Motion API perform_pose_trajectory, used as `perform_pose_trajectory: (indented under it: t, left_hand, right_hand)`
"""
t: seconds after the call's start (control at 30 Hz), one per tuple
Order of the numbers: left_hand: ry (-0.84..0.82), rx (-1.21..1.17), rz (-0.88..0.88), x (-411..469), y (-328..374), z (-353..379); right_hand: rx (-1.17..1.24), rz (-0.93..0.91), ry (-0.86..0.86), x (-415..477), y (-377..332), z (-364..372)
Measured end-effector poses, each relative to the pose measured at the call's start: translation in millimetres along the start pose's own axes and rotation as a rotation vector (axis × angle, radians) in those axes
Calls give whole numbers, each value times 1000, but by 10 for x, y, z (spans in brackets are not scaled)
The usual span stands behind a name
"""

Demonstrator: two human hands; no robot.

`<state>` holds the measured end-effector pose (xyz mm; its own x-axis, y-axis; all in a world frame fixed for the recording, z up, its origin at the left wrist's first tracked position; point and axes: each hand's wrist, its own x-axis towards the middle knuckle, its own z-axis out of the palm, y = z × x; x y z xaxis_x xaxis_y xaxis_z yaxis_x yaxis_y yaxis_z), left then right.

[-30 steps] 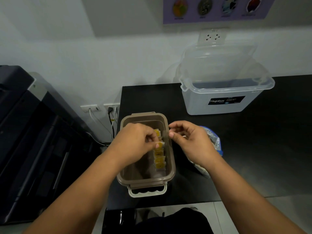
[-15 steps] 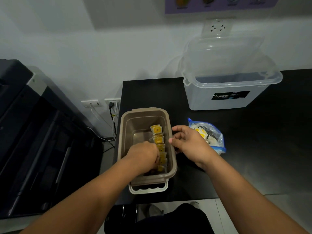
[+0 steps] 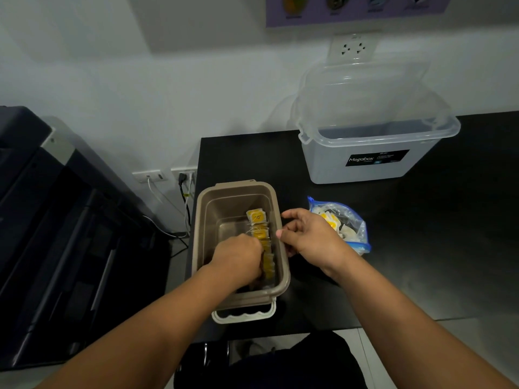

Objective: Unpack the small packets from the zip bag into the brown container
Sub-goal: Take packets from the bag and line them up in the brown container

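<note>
Annoyingly, left hand (image 3: pixel 238 259) grip hidden inside brown container (image 3: pixel 201 220); right hand (image 3: pixel 311 234) curled at rim, hold unclear.

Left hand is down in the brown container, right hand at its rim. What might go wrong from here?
1. The brown container sits tight at the table's left edge, near the front; a push from the left hand may slide it off.
2. The packets stand on edge along the right wall; they may topple when that hand lifts out.
3. The zip bag lies just behind the right hand and could be knocked.
</note>
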<state>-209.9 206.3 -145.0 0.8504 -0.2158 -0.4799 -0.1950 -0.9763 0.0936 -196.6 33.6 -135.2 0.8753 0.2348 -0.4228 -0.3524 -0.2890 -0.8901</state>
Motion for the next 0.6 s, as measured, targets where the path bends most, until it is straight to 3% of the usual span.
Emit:
perform_pose_trajectory:
  t: [0.17,0.33,0.43,0.6]
  left_hand:
    - [38,-147,-4,-88,-21,-330]
    - [281,-308,-34,-223,198,-898]
    - [377,-405,20,-133,512,-1034]
    - [272,-392,39,285,1044,-788]
  right_hand:
    - [-45,-89,109,-6,-22,-361]
    - [-165,-153,299,-20,-85,-1003]
    - [-358,-127,282,10,-19,-1274]
    - [-703,-134,128,135,178,-1356]
